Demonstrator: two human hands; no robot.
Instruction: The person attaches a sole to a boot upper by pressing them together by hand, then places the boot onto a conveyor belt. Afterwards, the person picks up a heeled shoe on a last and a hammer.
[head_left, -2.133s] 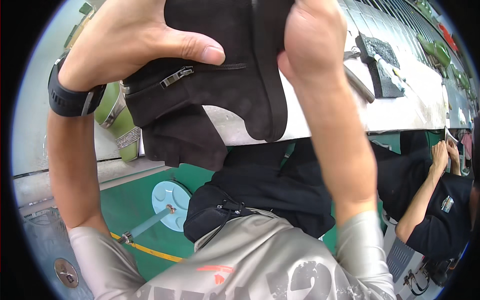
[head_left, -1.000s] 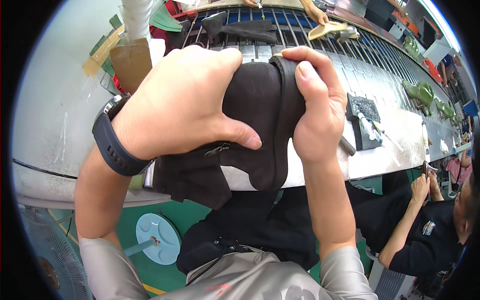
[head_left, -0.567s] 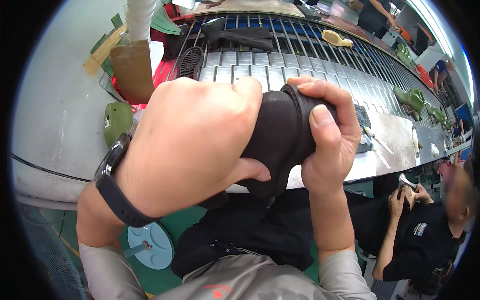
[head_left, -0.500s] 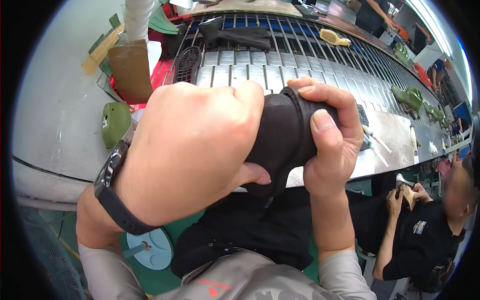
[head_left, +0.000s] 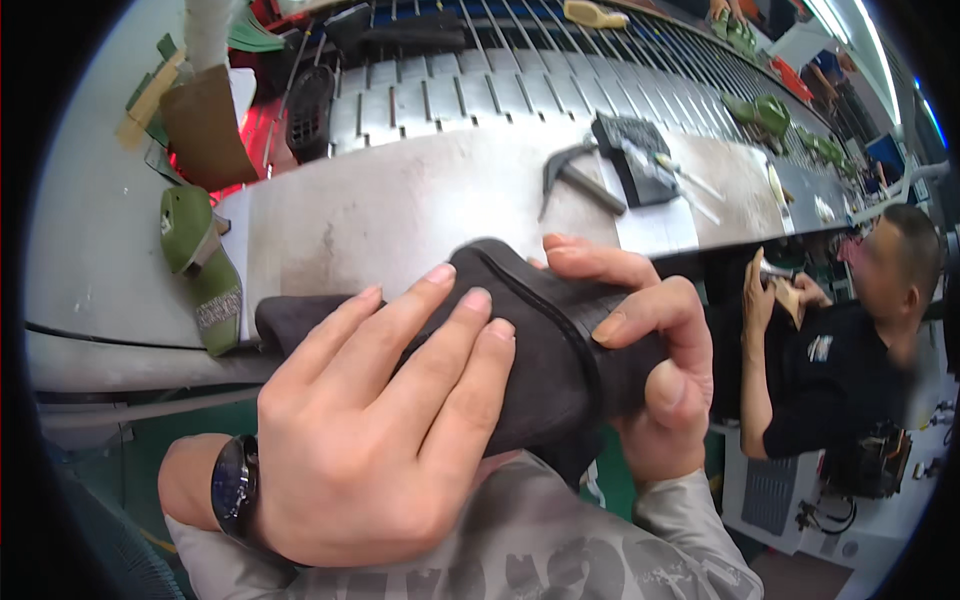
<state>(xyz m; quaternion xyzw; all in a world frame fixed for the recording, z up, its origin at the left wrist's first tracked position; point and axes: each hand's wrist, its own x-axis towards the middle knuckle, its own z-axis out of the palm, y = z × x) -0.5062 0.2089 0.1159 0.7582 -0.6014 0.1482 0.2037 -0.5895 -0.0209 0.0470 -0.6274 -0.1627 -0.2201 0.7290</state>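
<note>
Above my lap and near the bench's front edge, a black boot (head_left: pixel 545 400) lies across my two hands, a dark seam ridge running round it. My left hand (head_left: pixel 370 450), with a dark watch at the wrist, rests flat on the boot with its fingers stretched out; its thumb is hidden. At the boot's right end, my right hand (head_left: pixel 680 360) is closed, fingers curled over the edge and thumb bent beside it. The boot's underside is out of sight.
Beyond the boot, a hammer (head_left: pixel 595 188) lies beside a black block (head_left: pixel 645 175) with white-handled tools. A green heeled shoe (head_left: pixel 190 230) is at left. Behind runs a slatted conveyor (head_left: pixel 480 100) carrying dark boot parts. At right, a co-worker (head_left: pixel 830 360) handles a beige piece.
The boot has been turned and lowered toward me. My left hand has gone from a closed grip to fingers laid flat on it. The hammer and more bench top have come into view.
</note>
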